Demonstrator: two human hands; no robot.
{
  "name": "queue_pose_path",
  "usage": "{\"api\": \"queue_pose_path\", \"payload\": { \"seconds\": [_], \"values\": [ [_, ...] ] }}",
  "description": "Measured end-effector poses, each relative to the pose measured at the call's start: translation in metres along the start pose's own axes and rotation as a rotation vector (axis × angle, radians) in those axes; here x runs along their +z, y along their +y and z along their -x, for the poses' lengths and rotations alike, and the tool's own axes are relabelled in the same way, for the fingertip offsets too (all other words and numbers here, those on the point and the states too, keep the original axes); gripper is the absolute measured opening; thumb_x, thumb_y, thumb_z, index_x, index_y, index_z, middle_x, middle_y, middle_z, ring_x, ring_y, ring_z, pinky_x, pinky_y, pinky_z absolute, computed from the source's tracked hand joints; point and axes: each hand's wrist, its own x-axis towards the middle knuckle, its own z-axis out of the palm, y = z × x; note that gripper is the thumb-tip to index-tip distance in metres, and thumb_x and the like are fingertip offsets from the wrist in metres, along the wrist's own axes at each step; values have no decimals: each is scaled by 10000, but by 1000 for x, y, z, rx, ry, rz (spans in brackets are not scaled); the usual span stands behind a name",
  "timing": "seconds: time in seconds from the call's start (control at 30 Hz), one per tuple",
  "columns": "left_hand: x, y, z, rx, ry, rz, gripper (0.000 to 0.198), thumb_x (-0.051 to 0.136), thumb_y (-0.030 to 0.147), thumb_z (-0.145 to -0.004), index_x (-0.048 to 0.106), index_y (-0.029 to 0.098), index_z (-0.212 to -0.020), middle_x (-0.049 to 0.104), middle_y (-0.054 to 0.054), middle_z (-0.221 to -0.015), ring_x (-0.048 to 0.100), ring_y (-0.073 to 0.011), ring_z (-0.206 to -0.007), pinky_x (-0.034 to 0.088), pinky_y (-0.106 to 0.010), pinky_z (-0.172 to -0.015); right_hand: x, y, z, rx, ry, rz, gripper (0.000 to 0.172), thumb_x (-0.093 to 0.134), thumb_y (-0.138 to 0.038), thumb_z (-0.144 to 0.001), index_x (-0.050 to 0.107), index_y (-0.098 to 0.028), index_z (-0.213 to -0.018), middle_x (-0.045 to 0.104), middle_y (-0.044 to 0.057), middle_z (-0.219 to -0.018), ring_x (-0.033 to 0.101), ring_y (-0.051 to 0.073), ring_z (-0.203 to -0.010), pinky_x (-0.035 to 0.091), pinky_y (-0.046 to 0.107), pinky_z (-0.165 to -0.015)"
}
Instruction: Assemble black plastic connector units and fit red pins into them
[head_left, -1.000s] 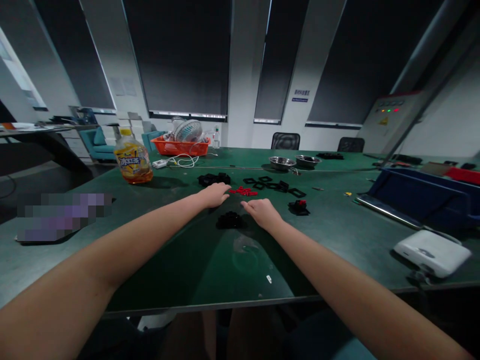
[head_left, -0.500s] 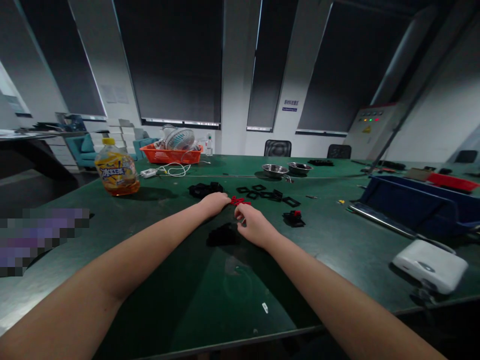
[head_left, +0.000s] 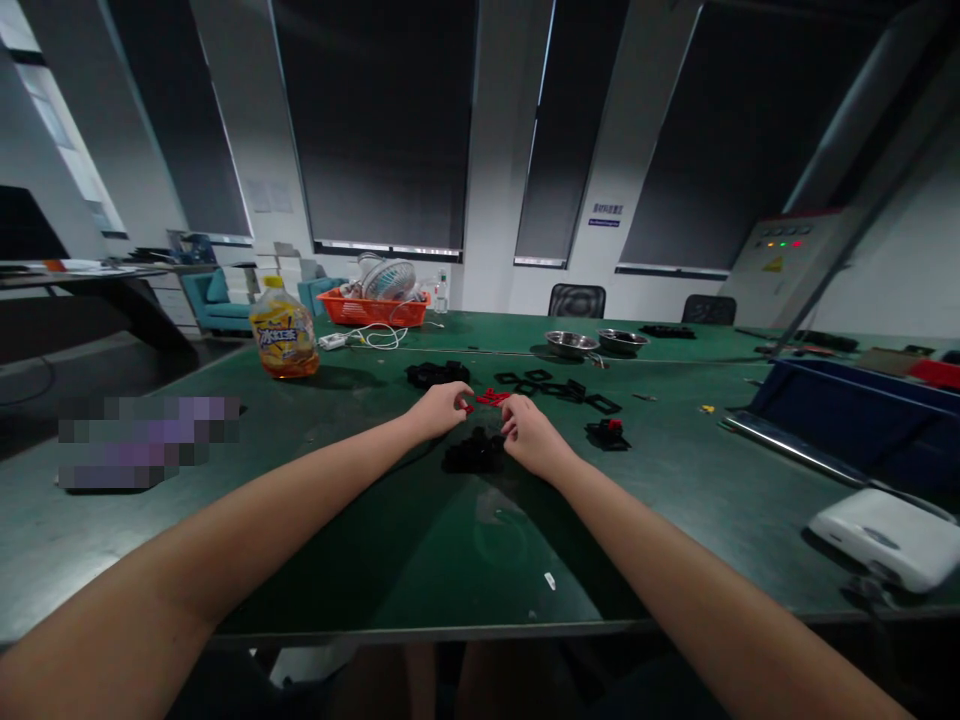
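Both my arms reach out over a green table (head_left: 420,540). My left hand (head_left: 440,407) is curled, its fingertips pinched at the edge of a small heap of red pieces (head_left: 491,397); a red bit shows at its fingertips. My right hand (head_left: 527,436) is curled too, with its fingers closed just right of a pile of black parts (head_left: 472,454); what it holds is hidden. Several black square frames (head_left: 559,386) lie beyond the hands. A black part with a red piece in it (head_left: 610,431) sits to the right.
A yellow drink bottle (head_left: 283,332) stands at the left, with an orange basket (head_left: 373,305) holding a fan behind it. Two steel bowls (head_left: 592,343) sit at the back. A blue bin (head_left: 847,418) and a white device (head_left: 885,538) lie at the right. More black parts (head_left: 435,373) lie behind my left hand.
My left hand has curled from flat into a pinch at the red pieces. My right hand has drawn in beside the black pile and closed. The camera shifted slightly.
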Motion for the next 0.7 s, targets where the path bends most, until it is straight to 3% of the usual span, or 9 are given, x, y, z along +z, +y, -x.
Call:
{"api": "queue_pose_path", "payload": {
  "seconds": [0.17,0.43,0.7],
  "values": [
    [3,5,14,-67,16,279,435,568,18,-738,552,100,-1165,716,-61,-864,697,-148,-677,554,-245,-625,-2,-2,-1,-3,15,-75,384,457,21,-661,517,-176,-986,623,63,-976,620,122,-720,501,252,-661],
    [5,13,21,14,66,546,395,660,50,-695,577,126,-1074,691,-24,-817,680,-147,-715,561,-292,-716,-6,-10,-5,-51,51,-98,283,550,-118,-809,691,-171,-1048,722,110,-1103,666,226,-1025,493,389,-925],
    [-2,18,41,81,36,681,307,629,51,-719,612,128,-1015,701,-43,-867,686,-160,-817,559,-320,-803,-10,-26,-2,-106,75,-166,194,588,-140,-820,744,-201,-918,763,62,-936,702,193,-866,532,332,-831]
  ]
}}
